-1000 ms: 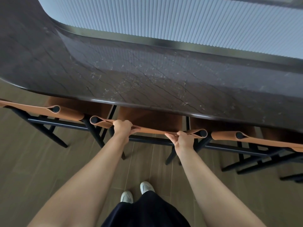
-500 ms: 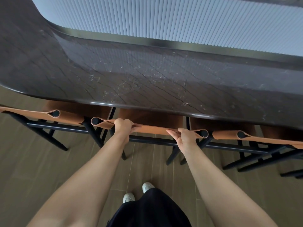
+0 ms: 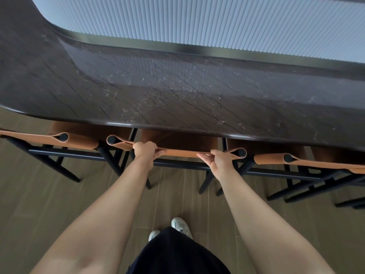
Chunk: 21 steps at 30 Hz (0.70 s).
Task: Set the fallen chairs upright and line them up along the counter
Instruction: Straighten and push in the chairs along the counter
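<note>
gripping the tan leather backrest of the middle chair, my left hand is closing in a full fist over the strap's left part, left of the frame's centre. my right hand is sitting on the strap's right part with its fingers lying loosely stretched along the leather rather than curled tight, just beside the black post end. the chair is standing upright, its seat tucked under the near edge of the dark marble counter that is running across the middle of the frame. a left chair and a right chair are standing just beside it in the same row. at the bottom centre my white shoes are showing on the wooden floor, and a ribbed pale wall is filling the top.
</note>
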Tool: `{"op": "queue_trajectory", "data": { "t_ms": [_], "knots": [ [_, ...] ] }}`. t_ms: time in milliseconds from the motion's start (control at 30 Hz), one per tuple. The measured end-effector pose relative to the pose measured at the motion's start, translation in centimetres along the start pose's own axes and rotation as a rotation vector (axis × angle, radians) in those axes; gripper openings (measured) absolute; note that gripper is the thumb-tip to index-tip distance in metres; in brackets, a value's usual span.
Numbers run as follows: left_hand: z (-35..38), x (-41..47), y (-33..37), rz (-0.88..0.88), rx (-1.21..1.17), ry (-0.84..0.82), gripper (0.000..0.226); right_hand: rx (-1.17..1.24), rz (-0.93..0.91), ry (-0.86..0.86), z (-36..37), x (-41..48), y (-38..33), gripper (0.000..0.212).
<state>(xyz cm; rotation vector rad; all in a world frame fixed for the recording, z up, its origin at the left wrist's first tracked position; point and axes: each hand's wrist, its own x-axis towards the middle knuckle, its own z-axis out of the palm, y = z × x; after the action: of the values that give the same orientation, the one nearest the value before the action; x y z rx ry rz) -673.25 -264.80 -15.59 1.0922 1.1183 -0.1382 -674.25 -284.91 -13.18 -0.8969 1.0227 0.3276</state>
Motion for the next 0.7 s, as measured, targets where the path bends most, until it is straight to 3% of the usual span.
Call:
{"op": "queue_trajectory", "data": {
  "t_ms": [167, 300, 500, 700],
  "knots": [
    [-0.2, 0.0, -0.3, -0.036, 0.022, 0.031, 0.020, -0.028, -0.005, -0.023, -0.2, 0.2, -0.1, 0.036],
    [-0.3, -0.5, -0.4, -0.026, 0.054, -0.051, 0.009, -0.053, -0.004, -0.045, -0.9, 0.1, -0.2, 0.032],
    [-1.9, -0.6, 0.1, 0.031, 0.118, -0.057, 0.028, -0.193, 0.011, -0.086, -1.8, 0.1, -0.7, 0.020],
    [-4.4, -1.1, 0.9, 0.115, 0.105, -0.103, 0.035, -0.208, 0.038, -0.139, -1.4, -1.0, -0.8, 0.032]
  ]
}}
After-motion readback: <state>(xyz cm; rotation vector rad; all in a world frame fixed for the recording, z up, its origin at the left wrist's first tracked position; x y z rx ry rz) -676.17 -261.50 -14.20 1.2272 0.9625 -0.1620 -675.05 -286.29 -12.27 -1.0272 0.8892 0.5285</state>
